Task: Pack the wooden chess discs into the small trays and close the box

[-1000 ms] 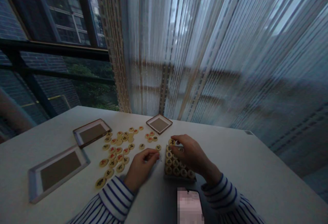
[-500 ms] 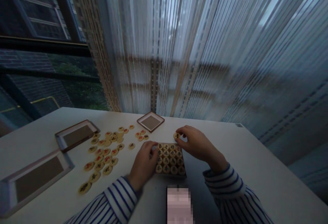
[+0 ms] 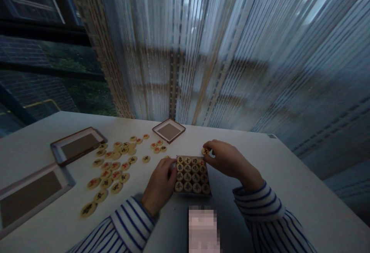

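A small square box [image 3: 193, 194] holds rows of round Chinese chess pieces [image 3: 187, 177], most with dark characters facing up. My left hand [image 3: 160, 182] is closed at the box's left wall, fingers at its upper left corner and thumb along the side. Just beyond the box's upper right corner, my right hand [image 3: 231, 163] pinches a single Chinese chess piece [image 3: 205, 151] between thumb and fingers. Loose pieces [image 3: 115, 165] with red and black characters lie scattered to the left of my left hand.
Two shallow rectangular trays [image 3: 75, 145] lie on the left of the white table [image 3: 277, 191]. A smaller square lid [image 3: 169, 130] rests beyond the box. A phone-like object [image 3: 203, 230], its screen pixelated, sits in front of the box. A string curtain [image 3: 185, 52] hangs behind the table.
My right hand has shifted slightly to the right with the piece still pinched. My left hand stays at the box. The whole view has tilted a little.
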Demonstrator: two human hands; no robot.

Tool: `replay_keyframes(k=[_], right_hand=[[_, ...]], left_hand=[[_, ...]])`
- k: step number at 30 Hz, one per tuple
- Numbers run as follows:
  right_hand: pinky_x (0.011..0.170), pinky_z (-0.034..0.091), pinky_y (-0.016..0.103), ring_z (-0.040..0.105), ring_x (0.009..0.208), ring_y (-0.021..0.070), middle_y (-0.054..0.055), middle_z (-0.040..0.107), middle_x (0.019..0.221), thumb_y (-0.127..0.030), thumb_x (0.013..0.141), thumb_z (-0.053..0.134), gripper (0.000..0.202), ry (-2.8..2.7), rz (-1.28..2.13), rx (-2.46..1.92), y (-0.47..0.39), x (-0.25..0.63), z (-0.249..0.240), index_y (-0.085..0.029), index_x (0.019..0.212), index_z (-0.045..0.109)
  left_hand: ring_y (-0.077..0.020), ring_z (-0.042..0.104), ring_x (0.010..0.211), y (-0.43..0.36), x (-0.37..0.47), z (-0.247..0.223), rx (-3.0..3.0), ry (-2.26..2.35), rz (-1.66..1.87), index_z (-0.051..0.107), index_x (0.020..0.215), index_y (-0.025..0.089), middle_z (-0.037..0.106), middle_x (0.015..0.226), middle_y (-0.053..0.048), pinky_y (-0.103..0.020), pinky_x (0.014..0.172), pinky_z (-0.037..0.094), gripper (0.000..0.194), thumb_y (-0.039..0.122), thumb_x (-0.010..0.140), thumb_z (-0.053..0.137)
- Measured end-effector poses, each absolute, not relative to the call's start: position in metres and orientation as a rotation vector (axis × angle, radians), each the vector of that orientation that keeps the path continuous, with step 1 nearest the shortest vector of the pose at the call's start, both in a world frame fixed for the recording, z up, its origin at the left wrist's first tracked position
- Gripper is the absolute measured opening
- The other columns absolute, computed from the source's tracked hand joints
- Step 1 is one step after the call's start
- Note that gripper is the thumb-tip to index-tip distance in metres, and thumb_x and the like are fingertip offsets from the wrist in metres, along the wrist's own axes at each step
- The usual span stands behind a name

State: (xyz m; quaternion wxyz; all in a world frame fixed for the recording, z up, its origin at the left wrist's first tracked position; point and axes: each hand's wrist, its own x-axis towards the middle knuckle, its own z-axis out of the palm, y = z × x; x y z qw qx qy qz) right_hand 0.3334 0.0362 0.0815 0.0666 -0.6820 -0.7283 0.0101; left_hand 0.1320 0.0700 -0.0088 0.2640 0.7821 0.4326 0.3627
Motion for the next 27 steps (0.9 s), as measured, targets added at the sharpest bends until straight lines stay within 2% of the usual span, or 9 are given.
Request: replay_keyframes(k=[12,17,27], right_hand=[[0.065,0.040,0.028,0.060,0.082,0.0188,0.006,0.066,0.091,-0.029,0.080,0.049,0.019,-2.330,0.121,-2.129,0.040,0.332,0.072,-0.021,0.090,0.063],[0.067,0.040,0.029,0.060,0.083,0.0196,0.006,0.067,0.092,-0.032,0.081,0.050,0.020,-2.347,0.126,-2.116,0.041,0.333,0.068,-0.021,0.091,0.064],[0.062,0.040,0.028,0.060,0.080,0.0202,0.006,0.067,0.088,-0.031,0.081,0.049,0.020,-2.362,0.142,-2.140,0.044,0.332,0.065,-0.021,0.087,0.065]], left_hand=[[-0.0201,0.058,0.091,0.072,0.131,-0.011,2.083,1.178,0.961,0.059,0.101,0.014,0.062,0.096,-0.009,-0.035,0.081,0.047,0.028,0.022,0.081,0.041],[-0.0205,0.058,0.090,0.071,0.130,-0.010,2.080,1.174,0.973,0.060,0.099,0.017,0.063,0.095,-0.008,-0.035,0.079,0.048,0.027,0.022,0.080,0.042],[-0.0194,0.058,0.088,0.072,0.130,-0.013,2.084,1.178,0.959,0.059,0.099,0.017,0.062,0.094,-0.007,-0.033,0.078,0.048,0.026,0.023,0.080,0.042]])
